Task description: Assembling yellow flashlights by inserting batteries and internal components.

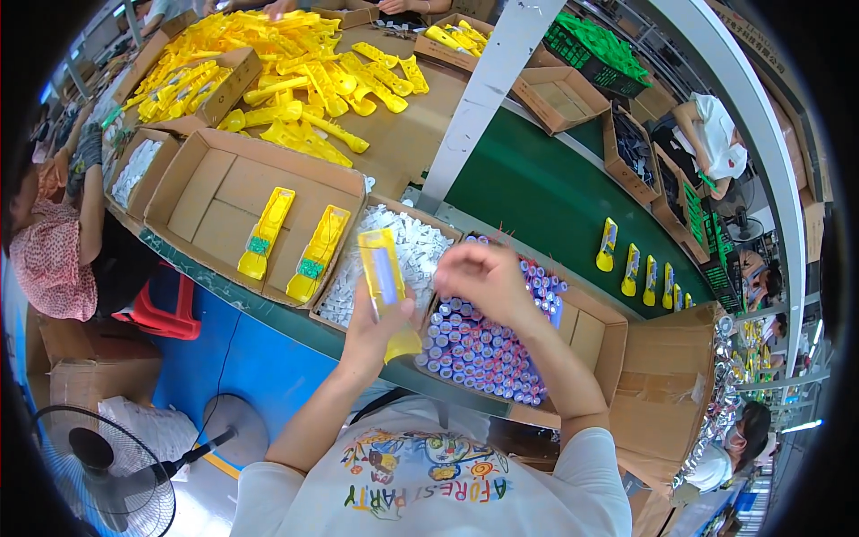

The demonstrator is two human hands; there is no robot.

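My left hand (374, 333) is closed around a yellow plastic housing (377, 255) that stands tilted upward. A pale purple cylinder, probably a battery cell, lies in the housing's hollow. My right hand (488, 279) hovers just right of it with curled fingertips drawn together; anything between them is too small to make out. Below that hand, a carton is packed with upright purple cylindrical cells (470, 345) with reddish wires. Left of the cells is a carton of small white plastic parts (344, 291). Two yellow housings with green circuit boards (260, 243) lie in the carton farther left.
A large heap of yellow housings (295, 67) covers the far left tabletop. Beyond a white metal post (479, 98), a green conveyor belt (519, 179) carries several yellow pieces. An open carton flap (658, 394) juts out at right. A fan (103, 461) stands lower left; co-workers sit nearby.
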